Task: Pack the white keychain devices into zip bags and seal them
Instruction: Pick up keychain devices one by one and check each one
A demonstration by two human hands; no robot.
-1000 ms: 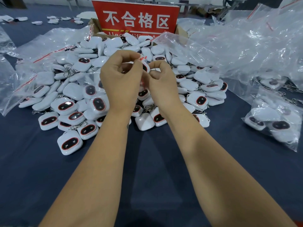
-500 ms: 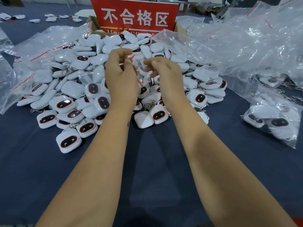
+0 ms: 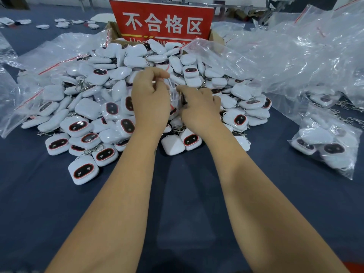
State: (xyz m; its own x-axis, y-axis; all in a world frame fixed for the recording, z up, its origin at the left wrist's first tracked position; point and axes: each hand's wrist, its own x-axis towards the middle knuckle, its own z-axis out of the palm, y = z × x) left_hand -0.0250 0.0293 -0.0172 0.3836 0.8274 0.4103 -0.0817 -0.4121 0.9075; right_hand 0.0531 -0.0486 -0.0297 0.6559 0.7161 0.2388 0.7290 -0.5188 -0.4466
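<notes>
While my two hands meet over the middle of the pile of white keychain devices (image 3: 110,123), a small clear zip bag (image 3: 173,95) sits between them. My left hand (image 3: 150,99) has its fingers (image 3: 157,74) curled, pinching the upper edge of that bag near its red strip. My right hand (image 3: 199,107), just beside it, has its fingers curled down around the bag's other side; a dark-faced device appears to sit under them, though I cannot tell whether it is inside the bag. The bag hangs just above the heap, touching both hands.

Left to right, the dark blue surface (image 3: 187,194) carries: loose clear bags (image 3: 49,52) draped over the left edge of the pile; the heap itself, devices lying face up and face down with metal clasps showing; a red sign (image 3: 161,20) with white characters standing in a cardboard box behind the heap; a large drift of empty clear bags (image 3: 295,62) to the right; and a filled bag of devices (image 3: 325,142) lying well apart at the right edge. A few more white devices (image 3: 63,23) lie scattered at the far left rear.

Bare blue surface runs along the near side under both forearms, between the heap and the filled bag.
</notes>
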